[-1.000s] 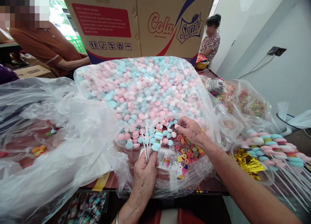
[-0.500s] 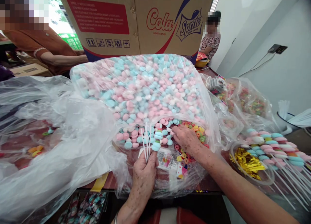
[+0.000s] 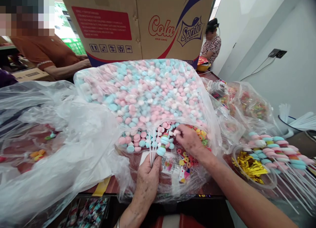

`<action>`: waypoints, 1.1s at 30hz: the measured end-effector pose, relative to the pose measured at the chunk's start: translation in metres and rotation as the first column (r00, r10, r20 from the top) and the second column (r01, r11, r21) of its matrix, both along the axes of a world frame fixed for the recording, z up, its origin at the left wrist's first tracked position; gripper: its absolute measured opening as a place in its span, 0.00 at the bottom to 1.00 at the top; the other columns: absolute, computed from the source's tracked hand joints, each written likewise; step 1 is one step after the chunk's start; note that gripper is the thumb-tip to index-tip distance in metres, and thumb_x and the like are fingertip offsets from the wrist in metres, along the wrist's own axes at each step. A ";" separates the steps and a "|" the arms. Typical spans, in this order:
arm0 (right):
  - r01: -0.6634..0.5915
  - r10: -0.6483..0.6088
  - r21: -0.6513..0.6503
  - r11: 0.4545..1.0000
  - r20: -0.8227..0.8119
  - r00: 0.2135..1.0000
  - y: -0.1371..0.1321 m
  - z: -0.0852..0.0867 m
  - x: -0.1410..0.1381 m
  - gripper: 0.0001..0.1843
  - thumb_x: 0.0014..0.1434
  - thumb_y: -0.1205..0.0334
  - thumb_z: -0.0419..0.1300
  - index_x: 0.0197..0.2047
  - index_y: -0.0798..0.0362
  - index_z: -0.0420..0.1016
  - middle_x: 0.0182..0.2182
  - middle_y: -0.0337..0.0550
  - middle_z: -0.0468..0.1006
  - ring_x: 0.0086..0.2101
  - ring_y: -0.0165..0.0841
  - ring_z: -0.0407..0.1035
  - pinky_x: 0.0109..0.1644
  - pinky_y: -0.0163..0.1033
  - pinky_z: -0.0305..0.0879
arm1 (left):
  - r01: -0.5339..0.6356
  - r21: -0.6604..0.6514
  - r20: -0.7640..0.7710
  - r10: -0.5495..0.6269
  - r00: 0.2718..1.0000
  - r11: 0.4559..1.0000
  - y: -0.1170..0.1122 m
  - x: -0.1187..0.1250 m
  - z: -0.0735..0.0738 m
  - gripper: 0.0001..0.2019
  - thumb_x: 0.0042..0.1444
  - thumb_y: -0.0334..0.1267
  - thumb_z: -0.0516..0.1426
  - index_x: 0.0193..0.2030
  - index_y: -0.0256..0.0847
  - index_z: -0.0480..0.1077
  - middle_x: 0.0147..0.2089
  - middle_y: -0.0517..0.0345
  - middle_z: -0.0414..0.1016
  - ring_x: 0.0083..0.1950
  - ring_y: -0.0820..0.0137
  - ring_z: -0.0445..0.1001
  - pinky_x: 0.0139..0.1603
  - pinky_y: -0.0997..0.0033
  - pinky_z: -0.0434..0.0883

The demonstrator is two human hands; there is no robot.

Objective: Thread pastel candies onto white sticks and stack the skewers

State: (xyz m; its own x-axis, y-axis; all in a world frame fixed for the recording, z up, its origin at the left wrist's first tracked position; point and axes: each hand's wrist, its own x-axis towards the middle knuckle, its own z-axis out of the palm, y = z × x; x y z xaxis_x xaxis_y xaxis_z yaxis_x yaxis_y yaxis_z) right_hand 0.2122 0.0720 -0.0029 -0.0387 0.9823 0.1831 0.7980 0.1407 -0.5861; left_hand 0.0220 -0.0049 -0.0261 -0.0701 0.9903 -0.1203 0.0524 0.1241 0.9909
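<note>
My left hand [image 3: 147, 179] is closed around a bunch of thin white sticks [image 3: 152, 148], one of them threaded with blue, pink and striped candies [image 3: 163, 145]. My right hand [image 3: 189, 140] pinches a small white candy piece [image 3: 176, 132] just right of that stick's top. Both hands work at the open mouth of a large clear bag of pink, blue and white candies [image 3: 145, 93]. Small coloured ring candies [image 3: 190, 157] lie under my right wrist.
A Cola/Sprite cardboard box [image 3: 138, 23] stands behind the bag. Finished candy sticks [image 3: 274, 149] lie at right beside gold foil [image 3: 249, 165] and more candy bags [image 3: 247, 102]. Crumpled clear plastic [image 3: 49, 139] covers the left. Two other people sit at the back.
My right hand drew back from the loose candies with a white piece pinched and moved slightly up toward the stick. My left hand shifted a little right with the sticks.
</note>
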 end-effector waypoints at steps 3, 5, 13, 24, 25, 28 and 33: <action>-0.003 -0.078 -0.137 0.991 -0.582 0.809 0.002 0.010 0.009 0.07 0.56 0.57 0.62 0.35 0.51 0.71 0.28 0.38 0.79 0.28 0.33 0.72 0.33 0.37 0.67 | 0.106 0.016 -0.126 -0.103 0.987 0.994 0.000 0.000 0.008 0.12 0.59 0.45 0.57 0.28 0.41 0.70 0.23 0.64 0.63 0.27 0.70 0.59 0.29 0.73 0.57; -0.071 -0.121 -0.203 0.977 -0.790 0.601 0.000 0.014 0.011 0.12 0.50 0.55 0.67 0.34 0.51 0.71 0.27 0.37 0.79 0.28 0.32 0.73 0.32 0.36 0.68 | 0.147 0.014 -0.164 -0.143 0.976 0.989 0.000 0.000 0.011 0.12 0.60 0.45 0.55 0.29 0.41 0.71 0.24 0.64 0.64 0.28 0.70 0.60 0.30 0.72 0.58; -0.171 -0.198 -0.273 0.947 -0.913 0.357 -0.004 0.016 0.003 0.15 0.42 0.59 0.73 0.34 0.53 0.77 0.27 0.37 0.80 0.28 0.30 0.74 0.35 0.36 0.72 | 0.173 0.003 -0.185 -0.170 0.968 0.985 0.000 0.001 0.010 0.13 0.60 0.45 0.54 0.30 0.41 0.71 0.23 0.64 0.62 0.28 0.69 0.59 0.30 0.72 0.57; -0.147 0.149 0.036 0.988 -0.421 0.895 -0.017 0.009 0.003 0.19 0.63 0.59 0.55 0.55 0.47 0.79 0.48 0.42 0.83 0.48 0.38 0.77 0.56 0.47 0.71 | 0.147 0.016 -0.223 -0.140 0.965 0.989 -0.001 0.001 0.006 0.12 0.60 0.44 0.54 0.32 0.41 0.72 0.23 0.64 0.66 0.27 0.69 0.60 0.29 0.72 0.57; -0.158 0.172 0.069 0.985 -0.359 0.917 -0.018 0.008 0.003 0.20 0.64 0.60 0.54 0.55 0.47 0.79 0.49 0.43 0.83 0.48 0.38 0.77 0.56 0.47 0.71 | 0.143 0.017 -0.227 -0.136 0.964 0.990 -0.001 0.002 0.005 0.12 0.60 0.44 0.54 0.32 0.41 0.72 0.23 0.64 0.66 0.26 0.69 0.60 0.29 0.72 0.57; -0.181 0.206 0.113 0.977 -0.278 0.938 -0.022 0.003 0.001 0.21 0.65 0.61 0.52 0.56 0.50 0.78 0.51 0.46 0.82 0.49 0.39 0.77 0.54 0.45 0.72 | 0.139 0.018 -0.229 -0.132 0.964 0.990 -0.001 0.002 0.004 0.12 0.61 0.44 0.53 0.32 0.41 0.72 0.23 0.65 0.65 0.26 0.69 0.60 0.29 0.72 0.57; -0.106 0.125 0.075 0.991 -0.325 0.937 -0.027 -0.004 -0.003 0.21 0.68 0.56 0.51 0.58 0.51 0.77 0.46 0.44 0.84 0.43 0.39 0.80 0.49 0.43 0.76 | 0.158 0.007 -0.222 -0.152 0.963 0.987 0.000 0.001 0.001 0.12 0.63 0.46 0.53 0.35 0.42 0.71 0.24 0.64 0.65 0.27 0.69 0.61 0.30 0.71 0.58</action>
